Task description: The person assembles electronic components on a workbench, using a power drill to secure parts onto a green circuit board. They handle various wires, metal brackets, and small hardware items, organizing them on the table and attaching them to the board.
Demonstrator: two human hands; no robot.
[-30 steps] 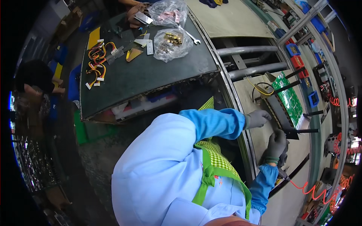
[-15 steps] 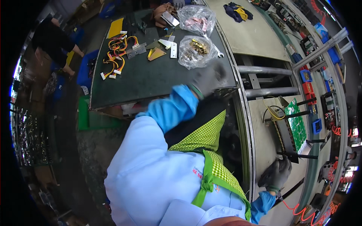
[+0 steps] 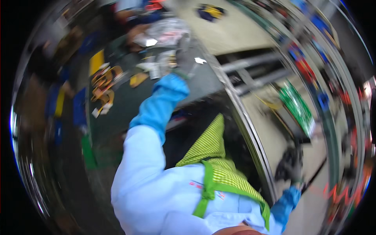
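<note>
On the dark green table, a yellow sheet lies at the far left, with a tangle of yellow-orange wires with white connectors just below it. Next come a gold-coloured bracket, pale metal plates and clear plastic bags. The gloved left hand reaches over the table beside these. Farther right, on the pale bench, sits a green circuit board beside a dark strip; the gloved right hand is near its lower end. Blur smears both hands, so I cannot tell whether either is open or gripping.
</note>
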